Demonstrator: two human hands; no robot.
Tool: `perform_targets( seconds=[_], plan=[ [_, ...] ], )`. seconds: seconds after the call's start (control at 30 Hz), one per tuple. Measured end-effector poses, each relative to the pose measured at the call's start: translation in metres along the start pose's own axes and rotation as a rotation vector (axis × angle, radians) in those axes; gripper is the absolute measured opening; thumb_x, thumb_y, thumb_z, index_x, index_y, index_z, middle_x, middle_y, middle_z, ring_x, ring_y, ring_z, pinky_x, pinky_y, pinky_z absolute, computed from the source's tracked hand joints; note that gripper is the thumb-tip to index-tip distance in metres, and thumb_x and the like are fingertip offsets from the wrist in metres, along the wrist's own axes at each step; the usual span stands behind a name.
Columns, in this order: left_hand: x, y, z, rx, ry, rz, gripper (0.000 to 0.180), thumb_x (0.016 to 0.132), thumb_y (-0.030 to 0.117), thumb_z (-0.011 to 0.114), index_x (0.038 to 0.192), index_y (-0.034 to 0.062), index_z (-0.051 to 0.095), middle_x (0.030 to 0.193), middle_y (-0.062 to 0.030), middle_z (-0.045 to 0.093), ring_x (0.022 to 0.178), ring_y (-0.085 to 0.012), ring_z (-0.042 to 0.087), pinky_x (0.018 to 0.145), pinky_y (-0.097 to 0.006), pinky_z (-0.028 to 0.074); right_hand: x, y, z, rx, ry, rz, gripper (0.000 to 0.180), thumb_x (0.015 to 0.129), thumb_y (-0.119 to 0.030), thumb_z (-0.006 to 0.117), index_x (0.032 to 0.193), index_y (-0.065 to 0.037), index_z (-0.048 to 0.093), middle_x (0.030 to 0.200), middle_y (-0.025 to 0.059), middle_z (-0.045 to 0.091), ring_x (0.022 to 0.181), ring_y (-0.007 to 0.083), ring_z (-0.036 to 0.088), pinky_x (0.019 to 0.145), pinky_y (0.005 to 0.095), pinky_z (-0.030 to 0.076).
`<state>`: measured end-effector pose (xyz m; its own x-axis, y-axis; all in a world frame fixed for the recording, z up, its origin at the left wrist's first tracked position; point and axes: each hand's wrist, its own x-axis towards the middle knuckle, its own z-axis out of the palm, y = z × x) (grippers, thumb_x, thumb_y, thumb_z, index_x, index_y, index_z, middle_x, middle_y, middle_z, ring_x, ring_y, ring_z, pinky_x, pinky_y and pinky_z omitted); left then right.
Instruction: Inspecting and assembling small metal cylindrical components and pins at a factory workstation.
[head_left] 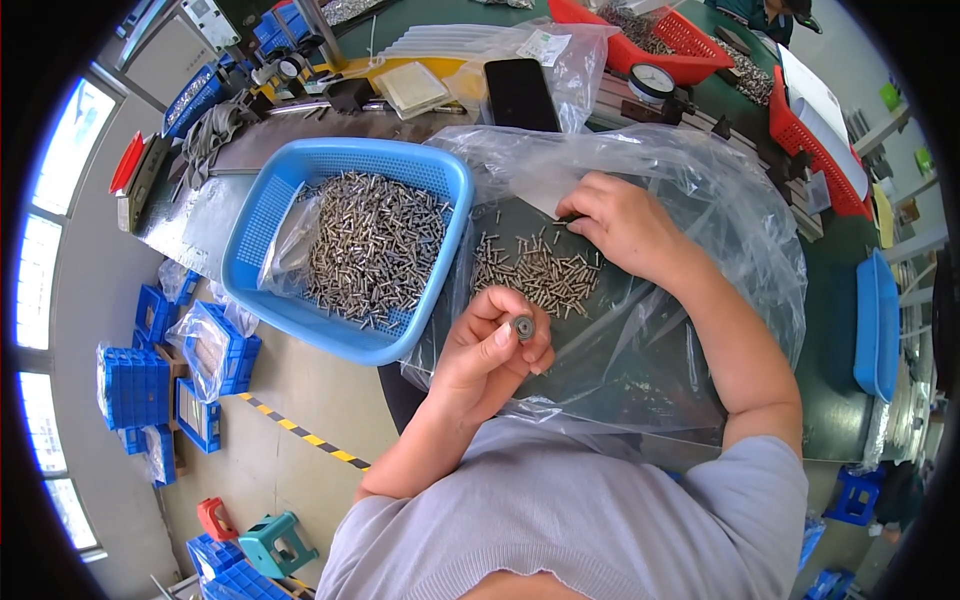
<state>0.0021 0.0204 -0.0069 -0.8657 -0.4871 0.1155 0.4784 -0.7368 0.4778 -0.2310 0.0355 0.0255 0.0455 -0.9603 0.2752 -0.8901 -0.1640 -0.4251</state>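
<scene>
My left hand [482, 352] is closed around a small round grey metal part with a hole in its end [522, 327], held up in front of my chest. Farther right and forward, my right hand [628, 228] pinches a small dark piece [568, 218], too small to make out, beyond the loose pins. Between the hands, a pile of short metal pins [545, 278] lies on clear plastic sheeting [700, 165]. To the left stands a blue plastic basket [462, 190], holding many similar metal pins [375, 245] and a crumpled clear bag [288, 245].
At the back lie a black phone [521, 95] and a round dial gauge [652, 82]. Red baskets [690, 62] stand at the far right, and a blue tray [877, 325] at the right edge. Blue crates [137, 385] and a teal stool [277, 544] stand on the floor left.
</scene>
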Motion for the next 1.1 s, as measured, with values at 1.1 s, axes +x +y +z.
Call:
perform_targets(
  seconds=[1.1],
  plan=[
    [0.0, 0.001, 0.0, -0.025, 0.118, -0.052, 0.023, 0.088, 0.022, 0.065, 0.099, 0.007, 0.052, 0.083, -0.0064, 0.057, 0.069, -0.0122, 0.049, 0.062, -0.029, 0.042, -0.011, -0.067, -0.023, 0.668, -0.225, -0.122, 0.01, 0.081, -0.009, 0.064, 0.084, -0.001, 0.058, 0.077, 0.006, 0.055, 0.069, 0.0185, 0.055, 0.063, 0.0296, 0.044]
  ],
)
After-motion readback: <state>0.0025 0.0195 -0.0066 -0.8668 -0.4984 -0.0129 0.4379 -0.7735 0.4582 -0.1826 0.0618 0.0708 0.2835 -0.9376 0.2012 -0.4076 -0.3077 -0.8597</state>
